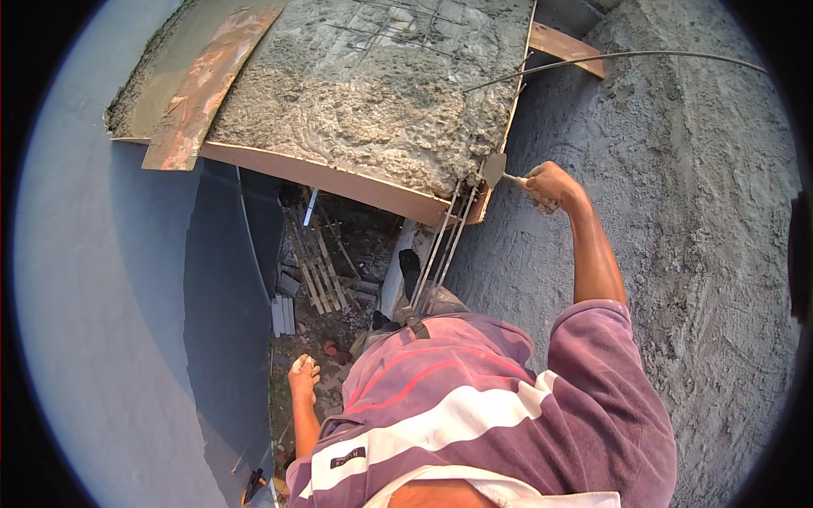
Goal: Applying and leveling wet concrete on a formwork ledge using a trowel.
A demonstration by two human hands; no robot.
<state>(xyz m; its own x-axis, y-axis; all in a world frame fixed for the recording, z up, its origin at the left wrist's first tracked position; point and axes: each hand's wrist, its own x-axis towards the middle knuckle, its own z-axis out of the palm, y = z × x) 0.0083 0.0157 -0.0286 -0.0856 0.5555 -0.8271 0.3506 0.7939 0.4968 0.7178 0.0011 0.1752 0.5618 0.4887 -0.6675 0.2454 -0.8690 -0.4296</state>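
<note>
My right hand (550,186) is closed round the handle of a small trowel (494,170). Its blade touches or hangs just by the near right corner of a slab of rough wet concrete (364,102). Beside the blade, thin steel bars (442,245) stick out of that corner toward me. A wooden form board (339,179) edges the slab's near side. Low at my left side, away from the slab, my left hand (305,374) has its fingers curled in; whether anything is inside them cannot be seen.
A plank (207,93) lies across the slab's left part. A long bent rod (627,56) reaches over its right edge to the rough grey wall (677,212). A smooth blue-grey wall (102,279) rises at left. Far below lie wooden strips (315,262) and rubble.
</note>
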